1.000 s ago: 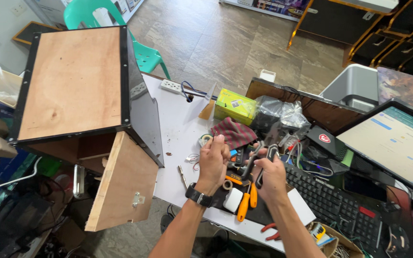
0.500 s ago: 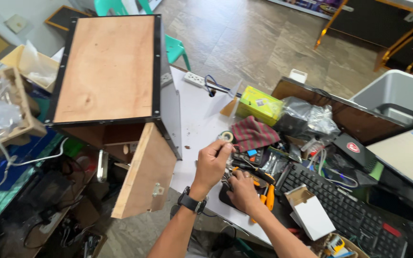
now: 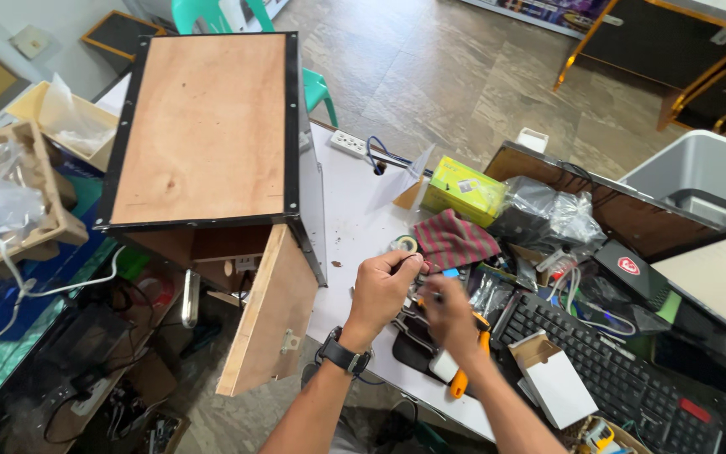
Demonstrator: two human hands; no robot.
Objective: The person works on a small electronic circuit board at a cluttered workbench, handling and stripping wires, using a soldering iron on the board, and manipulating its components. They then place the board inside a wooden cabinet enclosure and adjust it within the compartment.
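White desk (image 3: 355,227) — left hand (image 3: 382,290) pinches something tiny (unclear); right hand (image 3: 449,315) blurred, grip unreadable.

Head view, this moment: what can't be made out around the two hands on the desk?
- Right hand: motion-blurred, so its grip and whatever it holds are unreadable.
- Left hand: fingertips pinch something too small to identify, near the tape roll.
- Orange-handled tool: its working end is hidden under the right hand.
- Keyboard: partly covered by a white box and cut off by the bottom edge.
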